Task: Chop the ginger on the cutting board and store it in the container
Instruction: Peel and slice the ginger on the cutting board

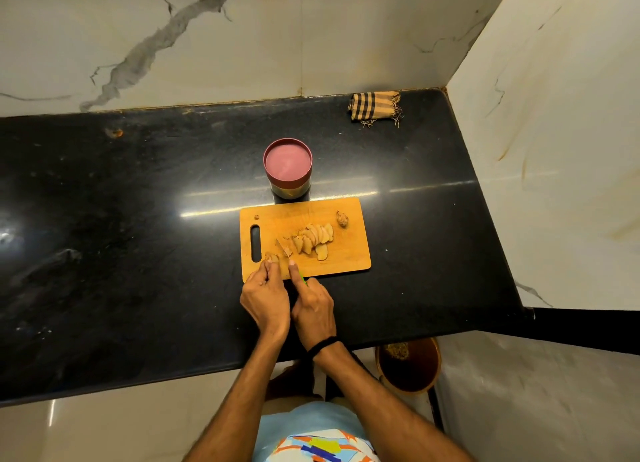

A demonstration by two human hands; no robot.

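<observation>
Left hand (265, 297) pinches a ginger piece (272, 256) on the cutting board (346, 253); right hand (313, 307) grips the knife (284, 247), slices (313, 237) beside it.

The lidded container (288, 169) stands just behind the cutting board's (346, 255) far edge; open counter (138, 219) lies left and right.

A: Long black stone countertop (138, 219): polished, glossy, catching light streaks (a few dull scuffs).
B: Rectangular pale wooden cutting board (346, 259): matt, smooth.
A: Round pink-lidded container (288, 160): lid matt, plastic-looking; body beneath shiny, metallic.
B: Tan-and-black checked cloth (374, 105): woven, fringe frayed.
A: Pale ginger slices (313, 236): fibrous cut faces. Brown ginger stub (271, 256): rough skin. Small knife (284, 248): dull metal blade.
B: White grey-veined marble-look wall (207, 46): smooth, soft sheen.
</observation>
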